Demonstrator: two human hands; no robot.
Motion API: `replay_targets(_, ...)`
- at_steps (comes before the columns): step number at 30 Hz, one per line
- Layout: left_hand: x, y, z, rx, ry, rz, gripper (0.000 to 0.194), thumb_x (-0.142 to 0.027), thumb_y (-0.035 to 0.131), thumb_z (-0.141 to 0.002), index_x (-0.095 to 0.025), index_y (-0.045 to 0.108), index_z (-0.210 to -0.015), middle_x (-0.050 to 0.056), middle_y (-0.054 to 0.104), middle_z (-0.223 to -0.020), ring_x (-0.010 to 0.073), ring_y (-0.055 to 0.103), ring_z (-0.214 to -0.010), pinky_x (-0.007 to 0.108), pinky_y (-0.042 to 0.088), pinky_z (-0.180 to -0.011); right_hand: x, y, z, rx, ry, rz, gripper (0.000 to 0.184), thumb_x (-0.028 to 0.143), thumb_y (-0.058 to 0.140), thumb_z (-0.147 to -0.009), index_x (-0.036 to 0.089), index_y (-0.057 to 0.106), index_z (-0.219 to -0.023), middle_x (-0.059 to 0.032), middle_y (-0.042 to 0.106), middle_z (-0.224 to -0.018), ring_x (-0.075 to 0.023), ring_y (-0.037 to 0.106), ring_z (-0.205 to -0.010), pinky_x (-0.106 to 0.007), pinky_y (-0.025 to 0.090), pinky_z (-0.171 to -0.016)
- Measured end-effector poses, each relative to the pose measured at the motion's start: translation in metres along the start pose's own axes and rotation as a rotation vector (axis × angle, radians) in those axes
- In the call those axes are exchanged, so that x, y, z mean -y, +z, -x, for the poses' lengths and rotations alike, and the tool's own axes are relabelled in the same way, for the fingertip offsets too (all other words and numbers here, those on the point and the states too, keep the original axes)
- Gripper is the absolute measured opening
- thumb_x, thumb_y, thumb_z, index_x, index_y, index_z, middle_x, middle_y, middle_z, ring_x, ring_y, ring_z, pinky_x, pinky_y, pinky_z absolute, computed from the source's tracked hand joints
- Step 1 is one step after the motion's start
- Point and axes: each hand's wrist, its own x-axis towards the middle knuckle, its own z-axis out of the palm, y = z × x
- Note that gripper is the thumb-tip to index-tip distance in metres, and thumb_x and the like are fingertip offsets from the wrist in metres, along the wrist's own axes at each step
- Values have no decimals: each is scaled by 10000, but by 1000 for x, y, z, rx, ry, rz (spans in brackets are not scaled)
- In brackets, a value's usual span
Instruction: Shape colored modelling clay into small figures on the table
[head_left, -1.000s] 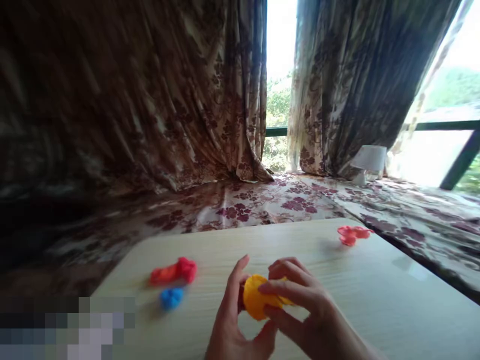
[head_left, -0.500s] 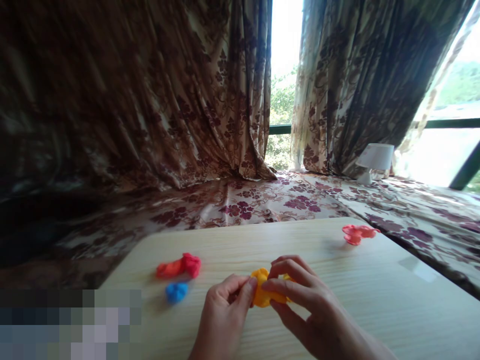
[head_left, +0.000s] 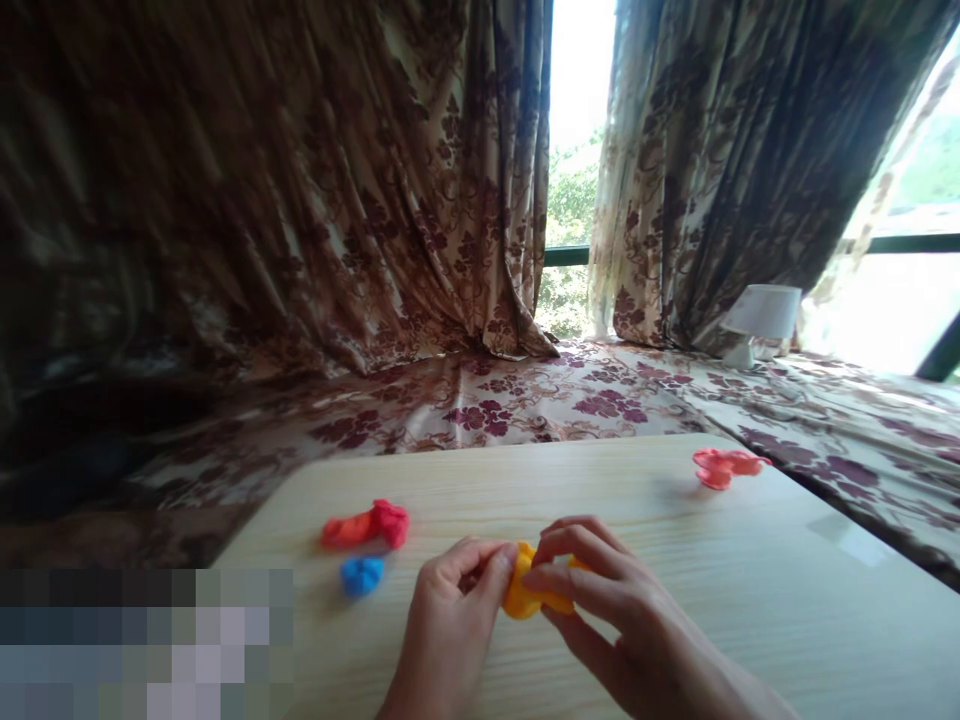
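Note:
Between my hands, just above the table, is a piece of yellow modelling clay (head_left: 523, 592), rounded at its left end and partly covered by my fingers. My left hand (head_left: 463, 605) pinches its left edge between thumb and fingers. From the right, my right hand (head_left: 604, 590) grips the longer part, with the thumb underneath and the fingers over the top. Left of my hands lies a blue clay lump (head_left: 361, 576). Just behind it rests an orange clay roll (head_left: 349, 530) joined to a red clay lump (head_left: 391, 523).
A coral-pink clay piece (head_left: 726, 466) stands near the far right corner of the pale wooden table (head_left: 525, 480). Beyond the table spreads a floral cloth (head_left: 480, 400), with a white lamp (head_left: 763, 312) on it at the right. Floral curtains (head_left: 420, 180) hang behind.
The view has shifted slightly, so things on the table appear a little further right. Both hands keep hold of the yellow clay, with only slight finger movement.

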Motion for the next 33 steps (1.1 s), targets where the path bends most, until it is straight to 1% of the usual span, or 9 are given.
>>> replay_targets(5,1,-1,1,1,1,-26,406,-490,493,-818,-173,567,-575,-15,527,-555,136,494,-596,228,413,-587,-13,4,4,-204,44,3,309,100,506,-884,288,573,-1120,-28,569,-978,-172,508,-924,-316,460,-797)
replay_targets(13,0,0,0,78,-26,-97,361,-461,513,-792,-171,556,-582,-17,493,-546,136,471,-564,237,386,-549,-19,5,5,-235,57,21,238,134,550,-869,255,601,-1068,-32,599,-941,-174,535,-889,-299,474,-760)
replay_targets(16,1,-1,-1,7,113,-207,282,-386,494,-820,-177,625,-684,22,587,-679,179,556,-686,277,446,-659,-18,6,4,-217,105,72,164,147,560,-861,227,636,-983,-42,614,-889,-183,548,-837,-302,474,-716)
replay_targets(18,4,-1,0,-60,244,-292,171,-293,530,-799,-193,659,-851,57,642,-893,217,585,-886,329,451,-824,-17,7,4,-180,143,115,108,161,569,-859,213,653,-902,-45,621,-843,-185,550,-798,-306,468,-696)
replay_targets(21,10,2,3,-36,322,-334,432,-157,587,-713,-229,590,-1139,76,610,-1153,236,537,-1102,382,394,-984,-15,10,3,-127,179,152,79,184,593,-849,209,665,-831,-39,621,-797,-184,547,-773,-309,461,-699)
replay_targets(23,13,6,6,28,304,-327,588,-88,589,-670,-244,533,-1233,77,600,-1200,231,535,-1126,383,390,-1005,-13,11,2,-101,185,137,81,181,602,-843,219,674,-847,-33,623,-792,-183,548,-781,-305,461,-709)
replay_targets(25,13,9,8,61,255,-312,617,-58,581,-660,-245,533,-1245,77,628,-1164,231,558,-1098,383,403,-995,-10,10,2,-77,178,102,119,164,595,-844,232,677,-898,-31,627,-813,-182,551,-807,-303,462,-734)
replay_targets(28,9,10,8,79,169,-242,509,-100,592,-697,-218,588,-1192,85,656,-1097,234,587,-1045,372,431,-958,-8,8,2,-88,146,57,179,159,567,-863,236,664,-992,-35,626,-838,-178,552,-819,-305,465,-756)
replay_targets(33,0,8,7,231,90,-110,326,-109,565,-723,-161,698,-1016,78,666,-930,226,604,-925,339,456,-870,-11,4,2,-130,109,-6,190,196,494,-916,216,670,-986,-48,612,-833,-173,547,-804,-304,468,-728)
